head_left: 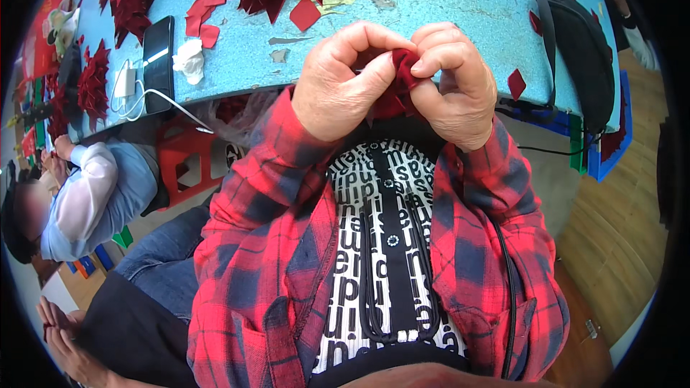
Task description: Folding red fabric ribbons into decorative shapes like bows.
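Head view: a blue table [445, 7] is strewn with red paper pieces [305, 13]; near its front edge, a small dark red folded piece [405, 66] is pinched between left hand [343, 82] and right hand [454, 82].

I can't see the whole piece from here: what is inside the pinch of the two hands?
A dark red folded piece shows between the left hand and the right hand, held above the blue table. Its lower part and exact shape are hidden by the fingers.
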Tool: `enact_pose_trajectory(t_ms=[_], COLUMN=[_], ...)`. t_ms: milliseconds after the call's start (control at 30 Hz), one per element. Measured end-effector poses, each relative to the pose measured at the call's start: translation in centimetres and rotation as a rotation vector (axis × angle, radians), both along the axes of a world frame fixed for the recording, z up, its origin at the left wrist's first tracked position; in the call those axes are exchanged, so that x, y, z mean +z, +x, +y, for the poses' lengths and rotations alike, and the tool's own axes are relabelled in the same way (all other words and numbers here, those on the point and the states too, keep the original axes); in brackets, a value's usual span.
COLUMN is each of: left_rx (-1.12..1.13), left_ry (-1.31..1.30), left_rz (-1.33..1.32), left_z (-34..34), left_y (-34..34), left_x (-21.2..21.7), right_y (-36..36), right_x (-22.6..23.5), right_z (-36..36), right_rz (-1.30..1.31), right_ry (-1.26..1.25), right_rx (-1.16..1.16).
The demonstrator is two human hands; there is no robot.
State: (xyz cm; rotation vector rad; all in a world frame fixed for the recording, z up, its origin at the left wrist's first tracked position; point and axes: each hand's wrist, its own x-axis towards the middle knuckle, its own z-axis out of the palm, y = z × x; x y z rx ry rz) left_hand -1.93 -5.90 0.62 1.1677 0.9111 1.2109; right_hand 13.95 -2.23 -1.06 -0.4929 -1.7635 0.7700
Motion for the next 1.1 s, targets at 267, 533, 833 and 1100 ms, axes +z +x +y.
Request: enact_pose_trajectory(t_ms=[267,533,833,1100], left_rx=[0.273,0.331,0.232,0.225], left_ry=[0.13,-0.079,-0.042,0.187], left_rz=[0.059,-0.263,-0.455,-0.272], left_z=[-0.5,0.5,2.4,2.8], left_y=[2.0,0.5,2.8,2.8], left_x=[-2.3,-2.8,-3.0,-3.7], right_y=[-0.5,0.8,2.0,2.7], right_x=[1.1,1.1,1.2,0.4], right_z=[-0.7,-0.5,0.6,0.2], right_rz=[-0.181,-0.091,-0.25,-0.065], right_ry=[0.105,-0.335,-0.235,-0.448], right_rx=[-0.253,-0.456,-0.161,-0.186])
